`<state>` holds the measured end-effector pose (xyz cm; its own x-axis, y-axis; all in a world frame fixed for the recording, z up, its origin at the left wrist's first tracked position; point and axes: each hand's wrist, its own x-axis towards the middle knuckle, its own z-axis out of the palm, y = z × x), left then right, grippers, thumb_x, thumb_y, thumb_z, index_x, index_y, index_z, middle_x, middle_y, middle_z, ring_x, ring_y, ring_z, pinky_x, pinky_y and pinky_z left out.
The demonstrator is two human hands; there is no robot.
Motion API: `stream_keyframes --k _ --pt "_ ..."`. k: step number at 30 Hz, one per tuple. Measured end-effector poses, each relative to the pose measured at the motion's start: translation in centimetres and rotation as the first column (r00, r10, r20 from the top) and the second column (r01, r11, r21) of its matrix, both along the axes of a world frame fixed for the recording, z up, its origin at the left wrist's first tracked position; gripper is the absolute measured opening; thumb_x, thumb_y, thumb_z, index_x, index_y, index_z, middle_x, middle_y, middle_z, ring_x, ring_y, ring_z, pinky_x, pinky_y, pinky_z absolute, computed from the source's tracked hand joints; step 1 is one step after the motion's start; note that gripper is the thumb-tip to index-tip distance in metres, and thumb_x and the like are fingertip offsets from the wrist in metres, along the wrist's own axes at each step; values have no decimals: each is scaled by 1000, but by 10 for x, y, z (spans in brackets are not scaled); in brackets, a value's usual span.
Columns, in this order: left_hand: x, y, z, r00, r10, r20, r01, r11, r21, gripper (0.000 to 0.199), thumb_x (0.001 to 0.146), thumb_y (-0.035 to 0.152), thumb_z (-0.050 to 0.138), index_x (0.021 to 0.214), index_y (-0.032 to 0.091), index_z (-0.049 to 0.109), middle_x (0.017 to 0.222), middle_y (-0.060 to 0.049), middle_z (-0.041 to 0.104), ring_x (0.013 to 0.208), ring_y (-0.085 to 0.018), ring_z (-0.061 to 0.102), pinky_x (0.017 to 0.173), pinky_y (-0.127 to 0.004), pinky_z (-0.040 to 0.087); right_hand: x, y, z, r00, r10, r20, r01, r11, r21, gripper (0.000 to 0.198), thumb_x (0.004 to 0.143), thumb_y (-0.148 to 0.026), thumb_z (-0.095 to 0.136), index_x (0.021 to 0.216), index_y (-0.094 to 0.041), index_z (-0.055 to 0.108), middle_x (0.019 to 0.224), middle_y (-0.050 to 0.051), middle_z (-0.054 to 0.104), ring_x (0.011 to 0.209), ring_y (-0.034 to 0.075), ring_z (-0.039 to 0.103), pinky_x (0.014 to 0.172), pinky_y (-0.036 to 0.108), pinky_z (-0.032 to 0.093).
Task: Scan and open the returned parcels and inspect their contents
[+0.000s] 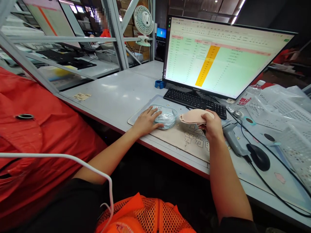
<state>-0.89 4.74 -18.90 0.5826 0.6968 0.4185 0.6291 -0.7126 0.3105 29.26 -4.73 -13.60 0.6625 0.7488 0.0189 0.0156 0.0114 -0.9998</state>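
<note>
On the desk mat lies a clear plastic package (pixel 167 117) with a rounded, shiny top. My left hand (pixel 147 120) rests against its left side, fingers spread. In my right hand (pixel 212 123) is a beige oval pad (pixel 194 116), apparently several thin layers, held above the mat to the right of the package. The thumb lies on top of the pad and the other fingers curl under it, partly hidden. A dark detail shows beneath the pad near the fingers; I cannot make it out.
Behind my hands stand a black keyboard (pixel 194 102) and a monitor (pixel 223 58). To the right are a grey handheld scanner (pixel 234 139), a black mouse (pixel 259 157), cables and a plastic bottle (pixel 257 87). A blue tape roll (pixel 159 84) sits left of the monitor.
</note>
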Motion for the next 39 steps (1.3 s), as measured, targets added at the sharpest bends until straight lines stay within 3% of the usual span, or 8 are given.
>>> stream_keyframes --k 10,13,17,23,26,31,36,39 --pt "6 -1 -5 950 44 310 -43 999 -12 77 100 80 38 139 23 73 144 -16 69 144 -38 56 119 -53 45 -22 3 -7 993 112 21 -114 990 82 63 65 -38 69 124 -21 60 107 7 65 76 21 63 51 32 52" --pt "14 -10 -6 922 21 386 -17 1000 -16 74 100 80 41 136 24 75 141 -15 71 142 -38 58 119 -52 45 -38 8 -21 973 122 197 -130 991 28 63 70 -41 68 127 -19 60 119 11 67 94 27 67 75 42 61" --pt "31 -26 -11 894 -19 448 46 998 -49 67 99 76 50 135 26 75 142 -14 70 143 -37 57 122 -53 43 -61 11 -44 837 255 483 -219 967 -131 59 86 -50 61 134 -15 59 132 19 67 123 34 62 111 54 48" --pt "30 -38 -9 942 -90 323 105 994 -28 62 91 73 68 132 26 76 146 -14 67 142 -38 58 119 -52 46 -61 11 -65 453 463 762 -168 884 -437 78 88 -49 69 159 -22 48 174 16 31 163 46 11 126 70 16" --pt "17 -28 -1 980 -97 175 93 995 33 75 85 72 76 142 24 69 151 -14 63 146 -40 51 122 -56 41 -48 14 -65 458 570 682 -155 807 -570 92 89 -52 71 168 -23 33 179 16 16 164 43 9 129 66 14" --pt "6 1 4 993 -109 37 113 986 -124 105 72 71 87 158 23 50 172 -15 34 158 -44 32 127 -60 33 -26 16 -54 309 686 658 -385 723 -573 60 96 -46 63 152 -24 57 165 14 45 154 35 37 128 55 25" --pt "9 8 -4 978 -166 123 185 969 -164 96 79 69 79 157 20 49 168 -18 36 149 -39 48 125 -51 40 -44 17 -43 342 609 716 -115 783 -611 48 97 -40 63 141 -20 67 148 18 57 138 37 51 118 54 38" --pt "13 8 -11 979 -159 127 171 981 -92 91 83 70 72 154 18 51 165 -18 39 148 -40 48 125 -53 40 -64 19 -41 364 647 670 -83 739 -669 72 98 -52 64 161 -20 49 169 20 39 156 43 31 125 62 25"
